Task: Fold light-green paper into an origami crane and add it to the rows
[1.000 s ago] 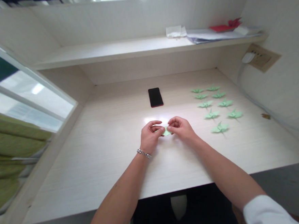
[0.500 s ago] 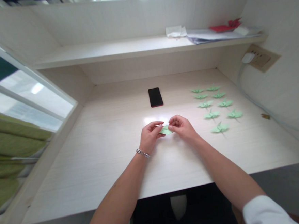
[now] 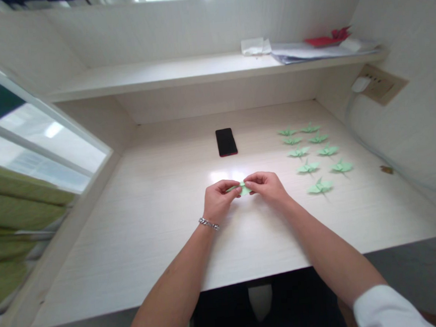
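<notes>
A small piece of folded light-green paper [image 3: 245,190] is pinched between both hands over the middle of the desk. My left hand [image 3: 219,199] grips its left side with thumb and fingers; a silver chain bracelet [image 3: 209,224] circles that wrist. On the other side, my right hand [image 3: 269,186] is closed on the paper's right part. Fingertips cover much of the paper, so its exact fold is hard to make out. To the right stand several light-green paper cranes [image 3: 320,186], set out in two rough columns.
Beyond my hands lies a black phone [image 3: 226,142]. A shelf [image 3: 159,77] crosses the back, bearing papers [image 3: 300,52], a white packet [image 3: 255,46] and a red folded paper [image 3: 339,34]. On the right wall, a white plug with a cable [image 3: 361,84] sits in a socket. A green curtain [image 3: 17,237] hangs left.
My fingers have shifted on the green paper, the two hands' fingertips now closer together at its upper edge. The cranes and phone stay where they were.
</notes>
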Demonstrator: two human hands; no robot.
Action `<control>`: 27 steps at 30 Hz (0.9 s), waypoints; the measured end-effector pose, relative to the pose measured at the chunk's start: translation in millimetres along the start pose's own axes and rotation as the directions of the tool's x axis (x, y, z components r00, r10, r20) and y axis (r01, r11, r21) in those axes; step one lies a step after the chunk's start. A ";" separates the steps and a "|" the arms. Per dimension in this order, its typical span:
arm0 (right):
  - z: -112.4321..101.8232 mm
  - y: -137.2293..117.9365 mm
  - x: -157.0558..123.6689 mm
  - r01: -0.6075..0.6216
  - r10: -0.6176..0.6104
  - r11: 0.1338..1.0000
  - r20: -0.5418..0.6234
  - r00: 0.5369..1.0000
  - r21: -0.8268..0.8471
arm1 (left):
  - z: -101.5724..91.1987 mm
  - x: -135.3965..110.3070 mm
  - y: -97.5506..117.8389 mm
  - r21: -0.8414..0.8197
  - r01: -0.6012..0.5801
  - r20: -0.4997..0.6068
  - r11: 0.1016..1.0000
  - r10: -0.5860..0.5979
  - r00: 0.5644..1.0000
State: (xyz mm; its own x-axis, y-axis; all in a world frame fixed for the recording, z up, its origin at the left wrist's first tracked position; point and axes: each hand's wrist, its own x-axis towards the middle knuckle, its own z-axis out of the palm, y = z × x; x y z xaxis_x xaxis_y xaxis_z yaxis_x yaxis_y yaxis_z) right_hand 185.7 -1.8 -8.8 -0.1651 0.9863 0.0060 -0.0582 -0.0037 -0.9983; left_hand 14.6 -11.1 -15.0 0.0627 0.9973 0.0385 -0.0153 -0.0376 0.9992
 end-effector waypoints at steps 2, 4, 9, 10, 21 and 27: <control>-0.1 0.1 -0.1 -0.008 0.008 1.000 0.000 1.000 0.008 | 0.2 -0.4 1.1 0.000 0.001 0.001 1.000 -0.001 1.000; -0.3 0.9 0.1 -0.015 0.015 1.000 0.004 1.000 0.020 | 0.1 -0.5 1.8 -0.003 0.002 0.000 1.000 -0.002 1.000; -0.3 1.6 0.1 -0.018 0.018 0.999 0.003 1.000 0.027 | -1.1 0.1 0.8 -0.018 0.027 0.019 0.999 -0.026 0.999; -0.3 1.5 0.1 -0.013 0.013 1.000 -0.002 1.000 0.014 | -1.3 0.3 0.3 -0.023 0.033 0.030 0.999 -0.032 0.999; 1.9 2.2 -0.5 0.035 -0.035 0.995 -0.001 0.999 -0.096 | 2.0 2.3 -2.7 -0.100 0.092 0.025 0.991 -0.090 0.996; 3.3 4.6 -0.1 0.028 -0.030 0.994 -0.012 0.999 -0.107 | 1.8 1.5 -3.5 -0.100 0.101 0.031 0.990 -0.098 0.995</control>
State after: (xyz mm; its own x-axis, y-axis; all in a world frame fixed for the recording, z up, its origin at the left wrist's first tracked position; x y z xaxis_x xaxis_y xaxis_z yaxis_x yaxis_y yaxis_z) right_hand 182.3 -2.4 -13.3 -0.1518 0.9878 0.0350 0.0431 0.0419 -0.9982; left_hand 16.5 -9.6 -18.4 0.0953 0.9937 -0.0592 -0.1087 0.0695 0.9916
